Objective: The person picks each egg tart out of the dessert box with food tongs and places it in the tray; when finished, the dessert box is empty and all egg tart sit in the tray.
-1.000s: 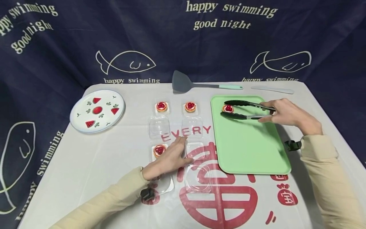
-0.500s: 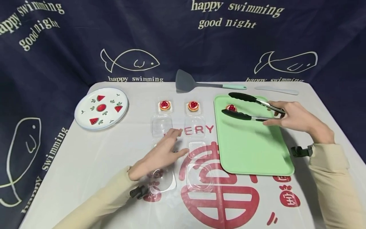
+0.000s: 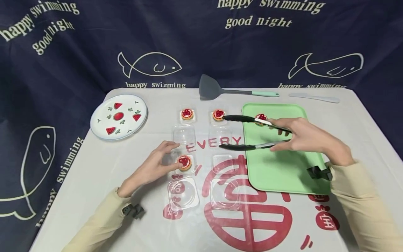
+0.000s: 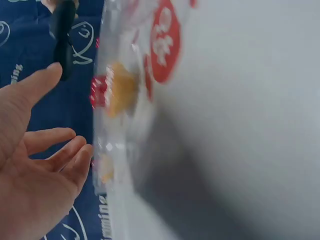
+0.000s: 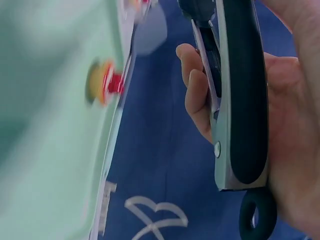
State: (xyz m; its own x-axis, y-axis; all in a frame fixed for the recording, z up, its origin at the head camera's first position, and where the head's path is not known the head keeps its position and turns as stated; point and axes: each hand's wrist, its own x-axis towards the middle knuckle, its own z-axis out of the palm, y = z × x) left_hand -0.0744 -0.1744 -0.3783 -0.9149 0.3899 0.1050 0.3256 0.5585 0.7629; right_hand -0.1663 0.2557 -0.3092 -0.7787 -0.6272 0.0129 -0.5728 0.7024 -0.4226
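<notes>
My right hand (image 3: pixel 310 138) grips a pair of black-tipped metal tongs (image 3: pixel 240 118), whose arms stand apart with nothing between them. The tips reach left past the green tray (image 3: pixel 283 175), over the right-hand clear boxes. On the tray lies a small red-topped tart (image 3: pixel 260 116), partly behind the upper tong arm. My left hand (image 3: pixel 151 166), fingers loosely bent, hovers beside the near-left clear box; its thumb overlaps the tart (image 3: pixel 185 161) there in the head view. In the left wrist view the left hand (image 4: pixel 45 170) holds nothing.
Two far boxes hold tarts (image 3: pixel 187 113) (image 3: pixel 218 114). The near-right box (image 3: pixel 225 163) has no tart, its clear lid (image 3: pixel 225 196) folded toward me. A patterned plate (image 3: pixel 126 131) stands at left; a spatula (image 3: pixel 210 87) and a pale knife (image 3: pixel 315 97) lie along the back.
The tongs have come away from the tart on the tray, spread wider and swung left over the boxes. My left hand has drawn back leftward, uncovering the near-left tart.
</notes>
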